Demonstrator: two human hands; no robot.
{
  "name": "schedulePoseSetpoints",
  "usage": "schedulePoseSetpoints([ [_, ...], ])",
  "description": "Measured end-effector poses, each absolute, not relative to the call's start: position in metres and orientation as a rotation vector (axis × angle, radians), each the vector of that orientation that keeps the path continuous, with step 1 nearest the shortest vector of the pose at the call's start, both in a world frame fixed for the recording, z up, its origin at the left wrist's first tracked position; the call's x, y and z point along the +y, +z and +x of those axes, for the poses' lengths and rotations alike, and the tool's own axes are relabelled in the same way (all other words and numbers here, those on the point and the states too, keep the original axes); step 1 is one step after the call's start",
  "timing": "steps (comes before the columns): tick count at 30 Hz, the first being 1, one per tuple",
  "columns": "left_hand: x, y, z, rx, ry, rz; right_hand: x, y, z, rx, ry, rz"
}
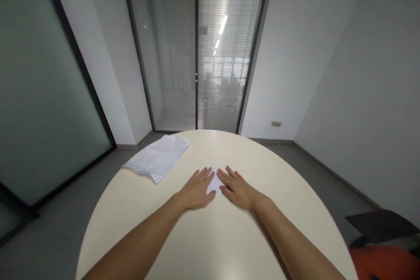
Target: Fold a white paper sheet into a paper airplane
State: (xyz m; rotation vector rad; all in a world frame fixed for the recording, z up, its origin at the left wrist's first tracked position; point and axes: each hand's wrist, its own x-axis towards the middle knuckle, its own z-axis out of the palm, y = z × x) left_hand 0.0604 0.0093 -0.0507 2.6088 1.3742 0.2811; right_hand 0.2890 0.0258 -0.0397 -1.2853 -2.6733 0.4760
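A small folded white paper [215, 183] lies on the round cream table [278, 192]. My left hand [197, 190] rests flat on its left part, fingers stretched forward. Pressed flat on the paper's right part is my right hand [236, 188], fingers pointing up and left. Both hands cover most of the paper; only a narrow strip shows between them. Neither hand grips anything.
A stack of crumpled white paper sheets [159, 157] lies at the table's far left edge. A dark chair arm [380, 223] and an orange seat [387, 262] sit at the lower right. Glass doors with blinds [197, 57] stand behind the table.
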Motion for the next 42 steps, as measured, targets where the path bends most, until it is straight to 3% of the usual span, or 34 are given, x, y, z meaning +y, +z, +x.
schedulePoseSetpoints([
  [14, 0.009, -0.051, 0.060, 1.335, 0.578, 2.580, 0.032, -0.047, 0.298, -2.658, 0.467, -1.346],
  [27, 0.008, -0.049, 0.060, 1.322, 0.440, 2.574, 0.025, -0.031, 0.288, -2.663, 0.406, -0.932],
  [42, 0.011, -0.054, 0.060, 1.290, 0.557, 2.583, 0.028, -0.030, 0.294, -2.571, 0.327, -0.972],
])
